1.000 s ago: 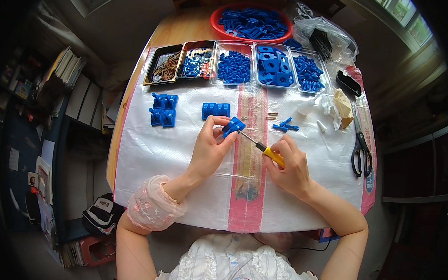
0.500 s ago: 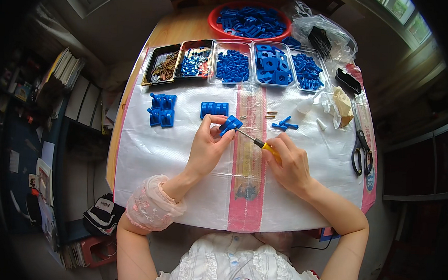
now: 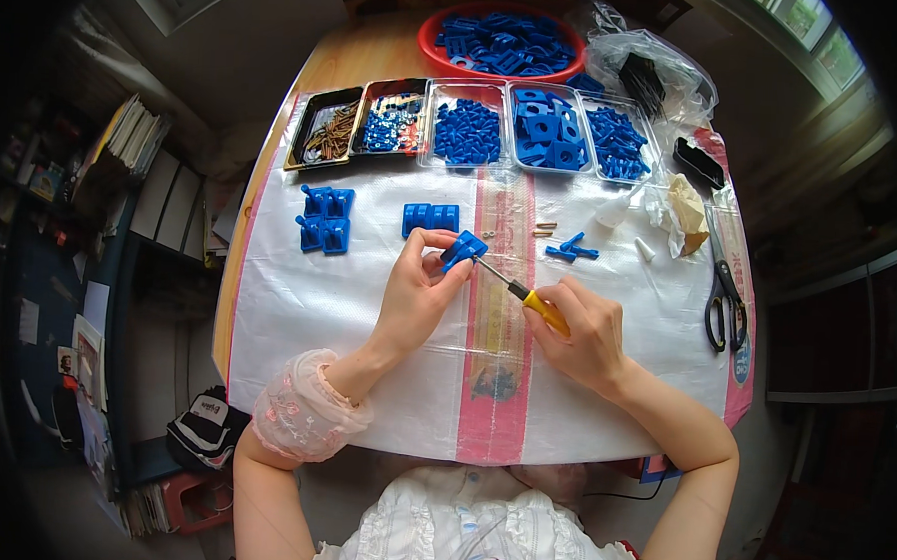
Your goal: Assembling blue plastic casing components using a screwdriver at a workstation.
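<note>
My left hand [image 3: 414,295] grips a small blue plastic block [image 3: 463,249] above the white woven sheet [image 3: 348,296]. My right hand [image 3: 588,332] holds a yellow-handled screwdriver [image 3: 530,299], and its metal tip rests against the block. A blue ribbed piece [image 3: 430,218] lies just beyond my left hand. A cluster of blue assembled pieces [image 3: 325,218] sits further left. Two loose blue parts [image 3: 572,248] and small screws [image 3: 545,227] lie beyond my right hand.
Along the far edge stand several trays: brown screws [image 3: 325,132], mixed small parts [image 3: 391,124], and clear tubs of blue parts [image 3: 540,134]. A red bowl of blue pieces [image 3: 502,40] and a plastic bag [image 3: 650,73] sit behind. Black scissors [image 3: 722,295] lie at right.
Both hands have shifted slightly toward the far side of the sheet, with the block and screwdriver still held together. Nothing on the sheet has moved.
</note>
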`<action>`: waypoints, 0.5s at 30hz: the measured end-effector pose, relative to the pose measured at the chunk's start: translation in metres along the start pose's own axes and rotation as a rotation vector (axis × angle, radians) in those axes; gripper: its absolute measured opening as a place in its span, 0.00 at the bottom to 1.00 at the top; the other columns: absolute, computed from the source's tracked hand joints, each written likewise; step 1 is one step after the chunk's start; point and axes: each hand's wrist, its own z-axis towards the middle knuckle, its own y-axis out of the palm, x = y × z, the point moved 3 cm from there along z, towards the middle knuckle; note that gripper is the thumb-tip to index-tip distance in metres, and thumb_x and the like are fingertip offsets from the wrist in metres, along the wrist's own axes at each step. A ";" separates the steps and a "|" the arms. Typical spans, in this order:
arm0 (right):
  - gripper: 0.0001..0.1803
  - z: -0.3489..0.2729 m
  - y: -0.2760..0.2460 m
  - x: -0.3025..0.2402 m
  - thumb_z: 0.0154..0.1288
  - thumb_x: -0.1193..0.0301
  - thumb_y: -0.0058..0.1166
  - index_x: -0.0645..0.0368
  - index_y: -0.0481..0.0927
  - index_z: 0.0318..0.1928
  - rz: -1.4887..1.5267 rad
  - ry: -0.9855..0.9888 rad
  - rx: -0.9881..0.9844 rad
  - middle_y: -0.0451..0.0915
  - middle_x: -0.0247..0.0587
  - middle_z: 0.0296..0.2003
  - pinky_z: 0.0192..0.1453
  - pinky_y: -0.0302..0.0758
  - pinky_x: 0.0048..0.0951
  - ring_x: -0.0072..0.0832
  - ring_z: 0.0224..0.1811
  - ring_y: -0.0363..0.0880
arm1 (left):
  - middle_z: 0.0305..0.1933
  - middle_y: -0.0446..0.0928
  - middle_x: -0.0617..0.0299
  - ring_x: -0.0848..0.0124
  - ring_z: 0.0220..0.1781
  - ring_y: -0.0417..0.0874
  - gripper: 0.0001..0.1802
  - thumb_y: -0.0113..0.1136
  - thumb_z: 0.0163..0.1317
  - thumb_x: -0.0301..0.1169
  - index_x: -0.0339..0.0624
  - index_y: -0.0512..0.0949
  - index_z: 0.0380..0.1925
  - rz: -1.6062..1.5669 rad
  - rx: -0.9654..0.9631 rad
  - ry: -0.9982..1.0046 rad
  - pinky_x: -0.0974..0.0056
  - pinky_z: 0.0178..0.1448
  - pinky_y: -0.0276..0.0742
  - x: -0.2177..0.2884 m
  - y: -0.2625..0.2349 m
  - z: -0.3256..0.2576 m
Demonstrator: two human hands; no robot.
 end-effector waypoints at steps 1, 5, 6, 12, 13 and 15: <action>0.08 0.000 0.000 0.000 0.60 0.72 0.69 0.57 0.80 0.35 -0.006 -0.004 0.004 0.78 0.36 0.27 0.25 0.73 0.34 0.35 0.23 0.80 | 0.61 0.70 0.53 0.70 0.57 0.81 0.13 0.62 0.70 0.20 0.35 0.70 0.50 -0.015 0.001 0.002 0.66 0.63 0.85 0.000 0.000 0.000; 0.08 -0.001 0.001 0.002 0.62 0.70 0.68 0.58 0.82 0.36 -0.026 -0.012 -0.006 0.81 0.36 0.27 0.26 0.74 0.34 0.34 0.23 0.81 | 0.60 0.72 0.54 0.71 0.53 0.82 0.13 0.63 0.70 0.22 0.36 0.70 0.49 -0.042 0.013 0.025 0.68 0.58 0.86 -0.001 0.000 0.001; 0.08 -0.001 0.001 0.002 0.63 0.70 0.68 0.58 0.82 0.37 -0.029 -0.013 -0.015 0.82 0.37 0.27 0.26 0.74 0.35 0.34 0.24 0.82 | 0.59 0.73 0.54 0.72 0.51 0.82 0.13 0.63 0.70 0.22 0.36 0.69 0.49 -0.040 0.019 0.037 0.69 0.56 0.86 -0.002 0.000 0.002; 0.11 -0.004 0.005 0.009 0.67 0.70 0.65 0.61 0.81 0.46 -0.007 0.038 -0.043 0.84 0.41 0.31 0.28 0.77 0.37 0.38 0.27 0.84 | 0.59 0.73 0.54 0.74 0.50 0.82 0.13 0.64 0.70 0.22 0.36 0.70 0.49 -0.042 0.008 0.035 0.70 0.55 0.86 -0.004 0.000 0.002; 0.12 -0.005 0.006 0.010 0.67 0.70 0.65 0.61 0.80 0.48 0.008 0.045 -0.046 0.84 0.42 0.32 0.29 0.77 0.38 0.39 0.27 0.84 | 0.59 0.73 0.54 0.74 0.49 0.82 0.13 0.64 0.70 0.22 0.36 0.70 0.49 -0.028 0.005 0.031 0.70 0.54 0.86 -0.004 0.000 0.002; 0.15 -0.005 0.006 0.011 0.68 0.69 0.65 0.62 0.79 0.50 0.038 0.059 -0.051 0.84 0.44 0.35 0.29 0.78 0.39 0.41 0.28 0.85 | 0.59 0.73 0.54 0.74 0.49 0.81 0.13 0.64 0.70 0.22 0.36 0.70 0.49 -0.001 -0.001 0.024 0.71 0.53 0.86 -0.004 0.000 0.002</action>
